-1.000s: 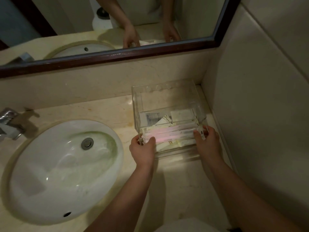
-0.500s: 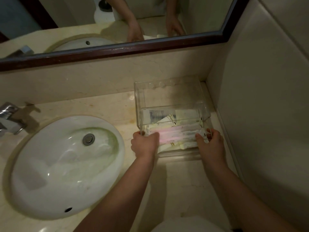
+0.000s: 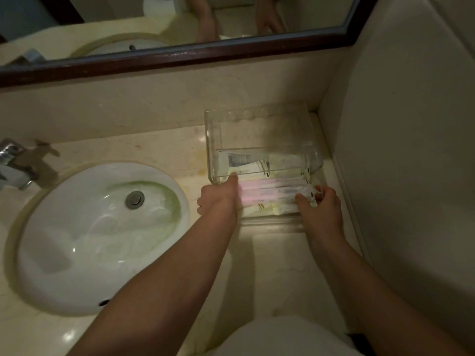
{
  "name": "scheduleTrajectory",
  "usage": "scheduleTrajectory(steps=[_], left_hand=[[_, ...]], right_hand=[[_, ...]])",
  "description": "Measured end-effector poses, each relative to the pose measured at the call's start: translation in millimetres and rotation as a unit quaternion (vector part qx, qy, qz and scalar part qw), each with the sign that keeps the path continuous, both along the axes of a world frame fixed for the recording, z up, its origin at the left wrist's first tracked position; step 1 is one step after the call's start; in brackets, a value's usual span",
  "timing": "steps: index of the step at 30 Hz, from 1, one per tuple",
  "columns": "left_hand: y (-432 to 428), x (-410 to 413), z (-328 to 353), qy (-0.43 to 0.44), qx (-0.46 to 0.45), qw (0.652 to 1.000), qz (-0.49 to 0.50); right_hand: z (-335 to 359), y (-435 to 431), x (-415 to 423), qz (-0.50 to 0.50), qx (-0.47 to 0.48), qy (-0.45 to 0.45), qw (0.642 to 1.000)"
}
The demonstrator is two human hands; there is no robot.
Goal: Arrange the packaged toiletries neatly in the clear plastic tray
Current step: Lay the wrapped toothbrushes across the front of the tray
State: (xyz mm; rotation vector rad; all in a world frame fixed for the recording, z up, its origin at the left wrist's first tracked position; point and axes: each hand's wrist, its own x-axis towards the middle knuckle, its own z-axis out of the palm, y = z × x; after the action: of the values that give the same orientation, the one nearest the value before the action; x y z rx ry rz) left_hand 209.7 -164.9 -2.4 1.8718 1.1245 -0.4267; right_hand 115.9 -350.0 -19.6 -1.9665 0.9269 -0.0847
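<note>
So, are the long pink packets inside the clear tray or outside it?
Inside. The pink packets lie flat within the clear tray, atop other packets; left hand and right hand are at their ends.

Faucet [image 3: 15, 163] cut off left, lettering illegible on packets [image 3: 272, 194] (blurred)

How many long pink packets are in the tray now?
2 pink packets, side by side across the front of the clear tray: one behind the other, between the left hand and right hand. More may be hidden underneath.

Dim, warm light, soft focus, wide-angle bending at the edges.
</note>
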Motion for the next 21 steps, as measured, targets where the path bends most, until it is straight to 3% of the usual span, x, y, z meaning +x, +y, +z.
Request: scheduleTrajectory(steps=[7, 13, 21], left_hand=[[14.0, -15.2, 5.3, -0.099, -0.108, 0.989, 0.016], [16.8, -49.3, 8.2, -0.127, -0.109, 0.986, -0.021], [11.5, -29.0, 1.9, -0.165, -0.093, 0.981, 0.034]], right_hand=[[0.4, 2.2, 5.4, -0.009, 0.005, -0.023, 1.0], [2.9, 1.5, 16.6, -0.026, 0.032, -0.058, 0.997], [0.9, 6.7, 22.1, -0.057, 0.049, -0.076, 0.994]])
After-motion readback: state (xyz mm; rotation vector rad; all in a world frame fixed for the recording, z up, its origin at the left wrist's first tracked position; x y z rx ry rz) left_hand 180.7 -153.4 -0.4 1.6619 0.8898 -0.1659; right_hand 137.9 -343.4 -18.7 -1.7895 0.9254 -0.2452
